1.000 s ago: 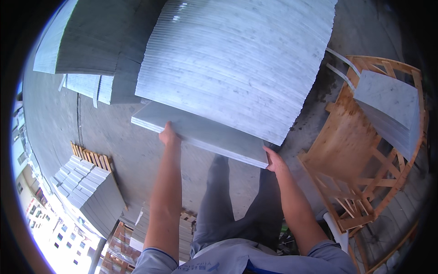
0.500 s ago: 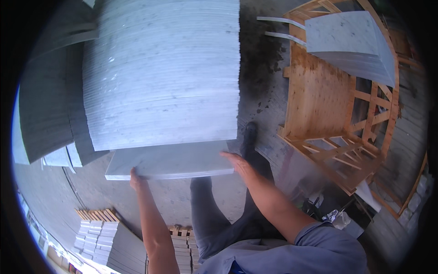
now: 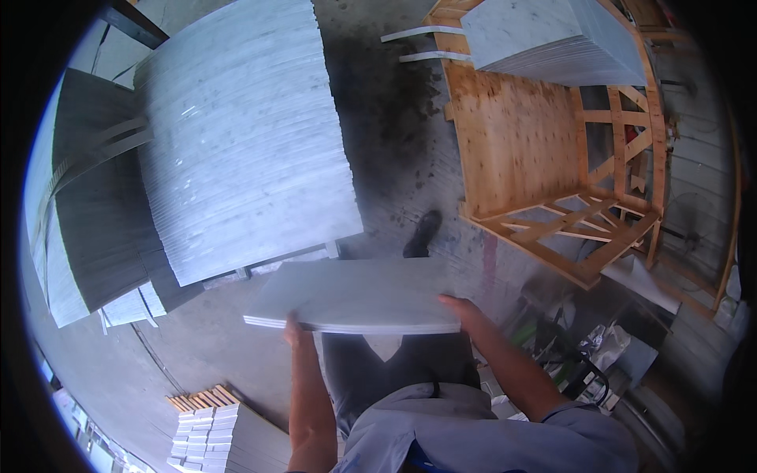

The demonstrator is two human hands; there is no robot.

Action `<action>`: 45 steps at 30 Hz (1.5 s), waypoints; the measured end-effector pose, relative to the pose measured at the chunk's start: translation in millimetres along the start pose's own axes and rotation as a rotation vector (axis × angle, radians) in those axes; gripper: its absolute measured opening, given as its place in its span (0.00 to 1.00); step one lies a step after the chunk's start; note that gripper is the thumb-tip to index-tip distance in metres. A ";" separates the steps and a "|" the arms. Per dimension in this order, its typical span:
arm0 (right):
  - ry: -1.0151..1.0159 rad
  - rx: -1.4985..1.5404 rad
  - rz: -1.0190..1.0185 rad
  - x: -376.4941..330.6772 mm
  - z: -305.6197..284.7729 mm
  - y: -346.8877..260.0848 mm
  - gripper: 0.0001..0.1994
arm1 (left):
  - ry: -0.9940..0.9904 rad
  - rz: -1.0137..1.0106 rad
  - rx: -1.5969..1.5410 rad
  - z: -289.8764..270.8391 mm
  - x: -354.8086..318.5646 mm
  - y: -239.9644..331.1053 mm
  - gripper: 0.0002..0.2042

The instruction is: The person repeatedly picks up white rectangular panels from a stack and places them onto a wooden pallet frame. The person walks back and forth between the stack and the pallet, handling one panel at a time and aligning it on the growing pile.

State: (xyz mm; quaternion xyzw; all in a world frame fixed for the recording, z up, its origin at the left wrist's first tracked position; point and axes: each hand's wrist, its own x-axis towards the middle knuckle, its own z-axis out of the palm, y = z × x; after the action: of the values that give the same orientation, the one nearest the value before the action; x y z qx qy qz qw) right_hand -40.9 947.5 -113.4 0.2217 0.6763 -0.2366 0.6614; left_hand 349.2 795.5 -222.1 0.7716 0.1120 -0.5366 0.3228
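Observation:
Several thin grey-white stone slabs [image 3: 359, 288], laid together as one flat bundle, are held level in front of my legs. My left hand [image 3: 296, 329] grips the near edge toward its left end, thumb on the rim and the other fingers hidden beneath. At the right end, my right hand [image 3: 461, 312] clasps the corner, its thumb on the top face and its fingers out of sight below. Beyond the bundle rises a tall stack of matching slabs [image 3: 244, 134], seen along its ridged edges, apart from the pieces I hold.
On the right stands an open wooden crate [image 3: 520, 150] with more slabs [image 3: 552, 39] at its far end. Grey blocks with straps [image 3: 102, 197] stand at the left. A pallet of wrapped pieces [image 3: 209, 433] sits at lower left; clutter [image 3: 591, 355] lies at lower right.
The slab bundle has come away from the tall stack, nearer my body, in both hands. My view has turned rightward, so the stack and crate now appear further left.

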 end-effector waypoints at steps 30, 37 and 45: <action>0.137 0.952 -0.048 -192.4 -266.0 57.7 0.24 | -0.366 0.444 1.374 348.6 -263.6 -218.8 0.19; 0.164 0.448 -0.514 -198.5 -211.0 -30.5 0.25 | -0.415 0.606 1.454 465.4 -269.4 -152.1 0.23; 0.184 0.969 -0.029 -146.8 -168.7 -153.0 0.27 | -0.457 0.777 1.623 588.0 -245.6 -73.8 0.17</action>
State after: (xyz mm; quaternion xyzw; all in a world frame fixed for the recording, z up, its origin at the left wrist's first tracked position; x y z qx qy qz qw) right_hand -264.1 932.0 39.6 0.5143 0.5472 -0.5124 0.4164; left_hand -231.5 531.1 -155.7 0.6201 -0.6304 -0.4440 -0.1446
